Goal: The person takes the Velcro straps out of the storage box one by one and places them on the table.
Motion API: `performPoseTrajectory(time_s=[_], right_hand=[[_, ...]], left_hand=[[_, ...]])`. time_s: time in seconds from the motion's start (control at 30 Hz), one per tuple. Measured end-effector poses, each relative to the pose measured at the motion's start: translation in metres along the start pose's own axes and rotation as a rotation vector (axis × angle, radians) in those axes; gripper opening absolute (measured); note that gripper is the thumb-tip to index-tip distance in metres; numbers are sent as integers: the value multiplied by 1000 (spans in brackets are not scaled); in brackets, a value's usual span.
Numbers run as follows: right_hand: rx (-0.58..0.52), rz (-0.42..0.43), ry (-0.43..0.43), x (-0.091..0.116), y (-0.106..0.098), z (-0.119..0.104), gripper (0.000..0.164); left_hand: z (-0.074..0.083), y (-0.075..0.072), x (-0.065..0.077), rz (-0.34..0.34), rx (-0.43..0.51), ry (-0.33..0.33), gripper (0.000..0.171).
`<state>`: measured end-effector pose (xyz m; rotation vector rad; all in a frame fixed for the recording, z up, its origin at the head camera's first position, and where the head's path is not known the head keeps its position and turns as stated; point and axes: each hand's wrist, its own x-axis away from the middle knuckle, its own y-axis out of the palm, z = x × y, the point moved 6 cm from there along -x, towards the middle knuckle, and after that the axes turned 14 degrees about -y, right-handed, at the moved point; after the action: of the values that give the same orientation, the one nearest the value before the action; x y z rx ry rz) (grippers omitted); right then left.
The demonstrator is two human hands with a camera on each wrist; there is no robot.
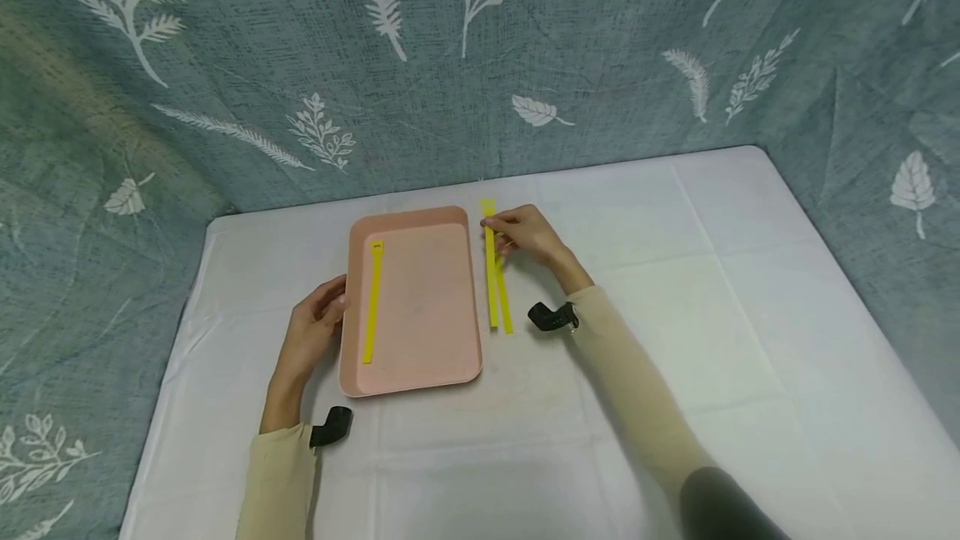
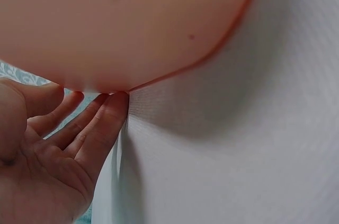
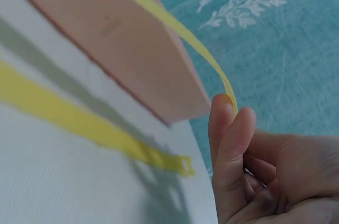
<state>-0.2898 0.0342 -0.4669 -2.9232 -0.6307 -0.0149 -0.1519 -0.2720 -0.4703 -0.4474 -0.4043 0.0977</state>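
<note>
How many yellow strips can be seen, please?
3. One strip lies in the pink tray, the right hand pinches another strip, and the third strip lies on the table beside the tray.

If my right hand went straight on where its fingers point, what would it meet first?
Your right hand would most likely meet the pink tray first, along its right side near the far corner. Depth is unclear, so it might pass over.

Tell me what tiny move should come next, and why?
Probably move the pinched yellow strip across into the pink tray: the right grip holds one end raised beside the tray, a similar strip lies inside, and the left grip touches the tray.
</note>
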Motion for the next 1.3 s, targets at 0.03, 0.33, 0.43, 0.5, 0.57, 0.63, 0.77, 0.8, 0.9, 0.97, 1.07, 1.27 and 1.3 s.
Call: performPoseTrajectory(time_s=[0.03, 0.33, 0.43, 0.5, 0.57, 0.63, 0.77, 0.8, 0.9, 0.97, 1.07, 1.27, 1.3], right_hand=[[1, 1, 3, 0, -1, 2, 32], [61, 11, 40, 6, -17, 15, 35], [89, 17, 51, 9, -25, 17, 35], [99, 28, 56, 12, -31, 18, 34], [106, 44, 57, 13, -36, 19, 33], [113, 56, 54, 14, -40, 20, 32], [130, 62, 51, 14, -45, 23, 34], [136, 59, 51, 14, -45, 24, 34], [148, 55, 49, 14, -46, 27, 35], [142, 60, 49, 14, -47, 29, 35], [138, 76, 47, 15, -48, 30, 34], [216, 96, 37, 14, -53, 29, 31], [237, 95, 33, 14, -53, 29, 31]], left_hand=[[0, 0, 0, -1, 2, 1, 48], [1, -1, 1, -8, -15, -6, 48], [1, -1, 1, -8, -22, -12, 49], [0, -1, 1, -7, -24, -11, 49], [0, -2, 1, -10, -20, -9, 49], [0, -2, 1, -10, -12, -5, 49], [-1, -2, 1, -11, -9, -7, 49], [-1, -1, 1, -11, -10, -7, 49], [-1, -2, -1, -14, -21, -13, 50], [-1, -2, -1, -15, -27, -15, 50], [-1, -1, -1, -14, -36, -14, 50], [1, -1, 1, -21, -27, 14, 50], [1, 0, 1, -24, -21, 16, 50]])
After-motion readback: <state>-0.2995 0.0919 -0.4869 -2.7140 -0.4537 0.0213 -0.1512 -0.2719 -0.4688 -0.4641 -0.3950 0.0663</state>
